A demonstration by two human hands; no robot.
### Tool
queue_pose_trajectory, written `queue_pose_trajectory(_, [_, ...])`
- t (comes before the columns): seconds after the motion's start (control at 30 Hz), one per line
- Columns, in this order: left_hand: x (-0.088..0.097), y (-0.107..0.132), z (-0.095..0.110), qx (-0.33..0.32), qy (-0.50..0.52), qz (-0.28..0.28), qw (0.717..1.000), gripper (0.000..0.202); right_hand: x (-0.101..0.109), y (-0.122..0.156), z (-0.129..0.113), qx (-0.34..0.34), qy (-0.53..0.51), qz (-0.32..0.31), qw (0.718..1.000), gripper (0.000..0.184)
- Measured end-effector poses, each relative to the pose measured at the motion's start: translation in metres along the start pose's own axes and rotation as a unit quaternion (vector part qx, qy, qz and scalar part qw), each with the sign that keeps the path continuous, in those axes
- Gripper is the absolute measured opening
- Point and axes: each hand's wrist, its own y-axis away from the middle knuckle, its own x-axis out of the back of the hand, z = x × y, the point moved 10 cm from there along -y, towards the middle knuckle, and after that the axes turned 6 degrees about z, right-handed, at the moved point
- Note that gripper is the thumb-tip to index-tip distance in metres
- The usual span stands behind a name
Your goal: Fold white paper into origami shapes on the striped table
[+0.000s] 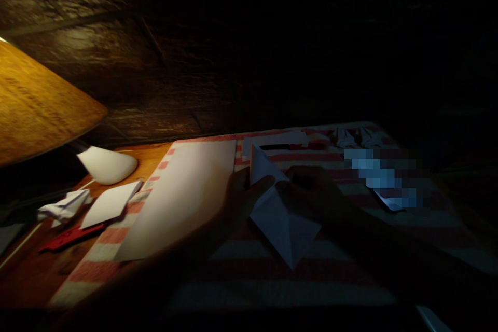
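A folded sheet of white paper (278, 223) with pointed corners and several creases is held up over a striped cloth. My left hand (245, 189) grips its left side, the thumb lying across the front. On the other side my right hand (305, 184) pinches the paper near its middle with bent fingers. One point of the paper stands upward and another hangs toward me. Beside my left hand lies a large flat white sheet (187, 192). Dim light hides most of the fingertips.
A lamp with an orange shade (42, 104) and white base (107, 165) stands left. Near it are crumpled paper (66, 207), a small white stack (112, 203) and a red object (72, 238). Behind my hands lie a dark thin object (274, 147) and folded paper pieces (358, 137); a blurred-out glowing screen (383, 181) lies right.
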Motion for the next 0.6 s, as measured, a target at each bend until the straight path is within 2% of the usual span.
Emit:
queue_pose_trajectory(0.2, [0.002, -0.001, 0.003, -0.019, -0.022, 0.01, 1.0, 0.029, 0.004, 0.0, -0.011, 0.045, 0.126, 0.007, 0.991, 0.028])
queue_pose_trajectory(0.43, [0.001, 0.002, 0.004, -0.014, -0.015, 0.012, 1.0, 0.03, 0.003, 0.003, -0.017, 0.038, 0.084, 0.005, 0.996, 0.028])
queue_pose_trajectory(0.6, [-0.001, 0.003, 0.005, -0.013, -0.014, 0.006, 1.0, 0.031, 0.003, 0.003, -0.008, -0.009, 0.004, -0.002, 1.0, 0.025])
